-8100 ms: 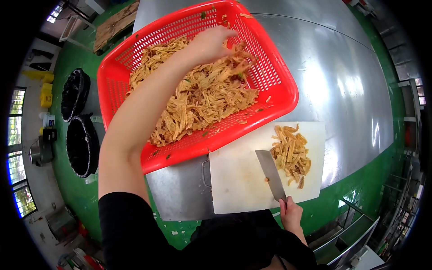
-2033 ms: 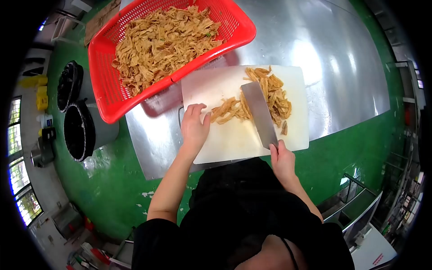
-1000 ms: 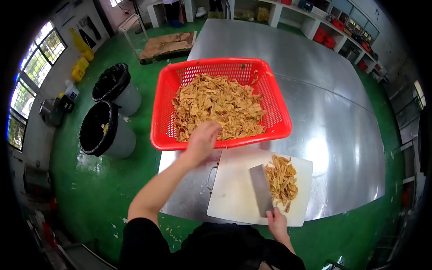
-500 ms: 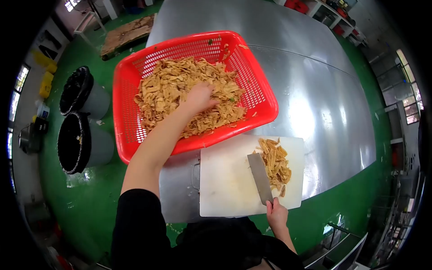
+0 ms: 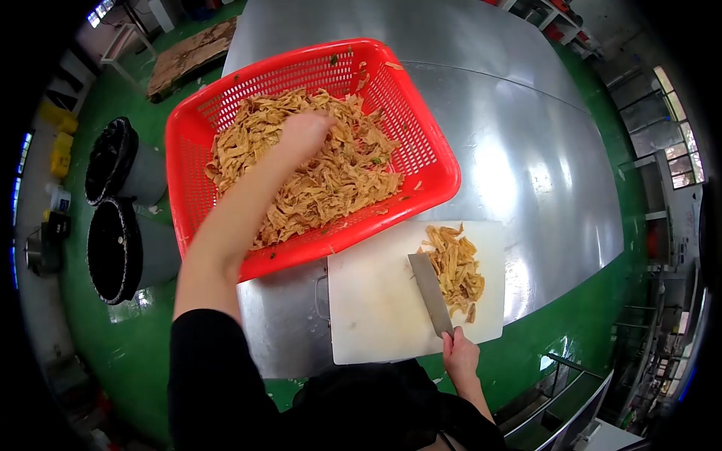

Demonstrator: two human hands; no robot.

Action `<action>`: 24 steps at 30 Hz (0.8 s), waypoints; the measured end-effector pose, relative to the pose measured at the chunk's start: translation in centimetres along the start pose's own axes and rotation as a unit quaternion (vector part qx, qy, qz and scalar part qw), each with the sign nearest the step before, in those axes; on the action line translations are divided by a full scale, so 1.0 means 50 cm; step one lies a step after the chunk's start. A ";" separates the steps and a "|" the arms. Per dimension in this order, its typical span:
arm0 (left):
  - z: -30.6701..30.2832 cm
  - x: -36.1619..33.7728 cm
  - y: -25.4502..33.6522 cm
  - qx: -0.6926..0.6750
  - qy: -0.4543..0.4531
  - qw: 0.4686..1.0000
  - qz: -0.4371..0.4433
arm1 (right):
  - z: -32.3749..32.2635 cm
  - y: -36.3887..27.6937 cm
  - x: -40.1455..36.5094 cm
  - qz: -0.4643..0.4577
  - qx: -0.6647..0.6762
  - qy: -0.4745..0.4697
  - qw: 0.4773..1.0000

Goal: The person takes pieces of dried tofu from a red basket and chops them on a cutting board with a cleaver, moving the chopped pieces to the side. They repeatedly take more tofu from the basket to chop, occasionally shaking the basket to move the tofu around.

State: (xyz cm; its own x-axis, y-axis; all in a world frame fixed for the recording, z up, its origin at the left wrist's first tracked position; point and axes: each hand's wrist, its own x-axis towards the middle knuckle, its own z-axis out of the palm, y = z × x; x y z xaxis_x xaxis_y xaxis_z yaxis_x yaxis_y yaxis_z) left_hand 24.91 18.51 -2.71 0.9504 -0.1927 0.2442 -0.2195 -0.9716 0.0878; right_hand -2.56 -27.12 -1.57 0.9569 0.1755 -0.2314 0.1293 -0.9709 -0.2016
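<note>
Green floor (image 5: 124, 361) extends to either side of the hands. Far left of the left hand stand two grey bins (image 5: 156, 252), black-lined; ahead of that hand and to its left lies a brown platform (image 5: 192, 56). Left hand (image 5: 307, 135): over tan strips (image 5: 323, 195) heaped in a red perforated basket (image 5: 432, 199); its grip cannot be told. Steel table (image 5: 466, 105), seamed and glossy, reaches ahead and rightward of the left hand. Ahead of the right hand, a white board (image 5: 383, 301) bears a cleaver (image 5: 430, 295) and, right of the blade, a strip pile (image 5: 457, 274). Right hand (image 5: 461, 357): closed round the cleaver's handle. To its right stands a metal rack (image 5: 590, 402).
</note>
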 end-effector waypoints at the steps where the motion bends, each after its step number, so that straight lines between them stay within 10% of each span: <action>1: -0.045 -0.016 -0.006 -0.014 -0.029 0.999 -0.026 | 0.001 0.001 -0.001 0.001 0.001 -0.003 1.000; 6: -0.187 -0.126 -0.018 -0.279 -0.138 0.908 -0.282 | 0.007 0.011 -0.004 0.004 0.008 -0.002 1.000; 9: -0.162 -0.166 -0.030 -0.017 -0.035 0.992 -0.121 | 0.010 0.014 -0.002 -0.004 0.010 0.000 1.000; 16: -0.003 -0.038 0.038 0.115 0.099 0.988 0.005 | 0.005 0.005 0.000 -0.003 0.000 0.006 1.000; 20: -0.019 0.024 0.066 0.214 -0.189 0.954 -0.089 | 0.001 -0.004 -0.001 0.003 -0.005 0.008 1.000; 24: -0.097 0.014 0.056 -0.074 -0.057 0.980 -0.174 | 0.001 -0.005 -0.003 0.015 -0.018 -0.002 1.000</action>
State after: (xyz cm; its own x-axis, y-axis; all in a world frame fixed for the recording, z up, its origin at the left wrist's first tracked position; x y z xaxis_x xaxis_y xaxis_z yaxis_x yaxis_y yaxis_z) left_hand 23.89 16.32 2.39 0.9901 0.1242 0.0657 0.1004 -0.9525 0.2875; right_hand -2.76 -26.93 -1.51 0.9593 0.1477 -0.2406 0.1107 -0.9808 -0.1605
